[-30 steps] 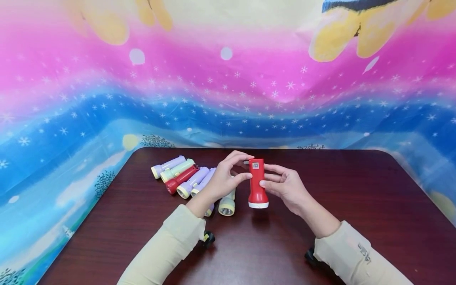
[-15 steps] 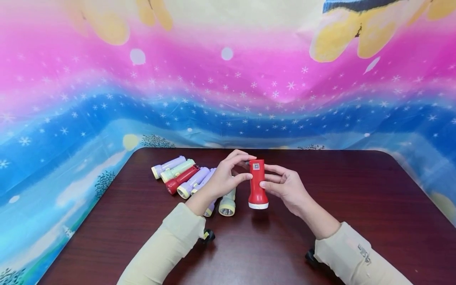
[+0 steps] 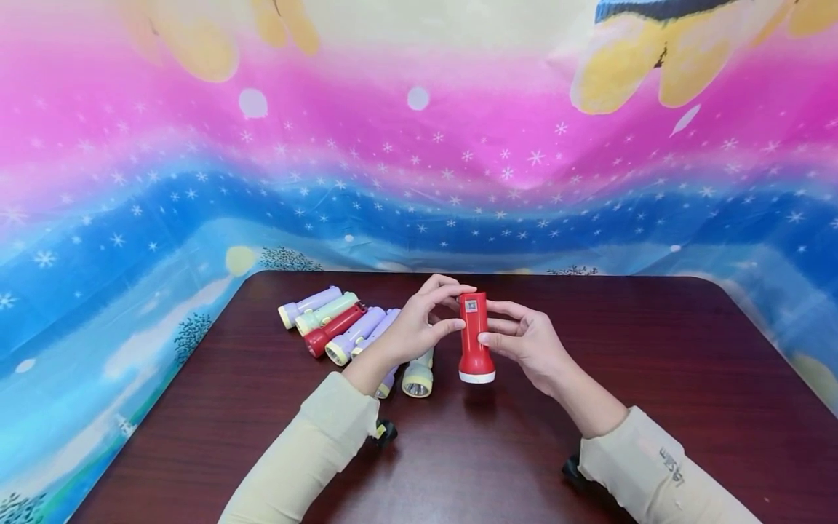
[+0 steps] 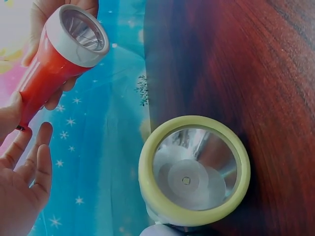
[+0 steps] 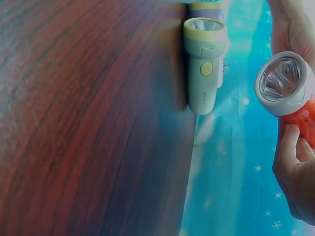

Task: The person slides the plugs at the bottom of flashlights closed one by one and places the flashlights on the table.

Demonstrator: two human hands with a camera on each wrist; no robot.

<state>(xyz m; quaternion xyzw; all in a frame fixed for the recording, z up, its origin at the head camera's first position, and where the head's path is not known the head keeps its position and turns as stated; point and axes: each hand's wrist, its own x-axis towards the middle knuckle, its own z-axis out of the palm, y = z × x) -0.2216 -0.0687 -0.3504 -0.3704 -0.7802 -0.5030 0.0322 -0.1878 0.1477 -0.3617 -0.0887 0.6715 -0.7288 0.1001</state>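
Both hands hold a red flashlight over the table, its white-rimmed lens end pointing down and toward me. With thumb and fingers, my right hand grips the body from the right. My left hand has its thumb against the left side and its index finger over the top end. A small square label shows near that end. The left wrist view shows the flashlight's red body tilted, with left fingers at its tail. In the right wrist view its white head sits above the right fingers.
Left of the hands lie several flashlights: a purple one, a mint one, a red one and more purple ones. A pale green flashlight with a yellow rim is partly behind my left hand. Printed cloth surrounds the dark table.
A small metal prong stuck out left of the flashlight's top end one second ago; it showed less half a second ago and is out of sight now. My left index finger has shifted slightly right.
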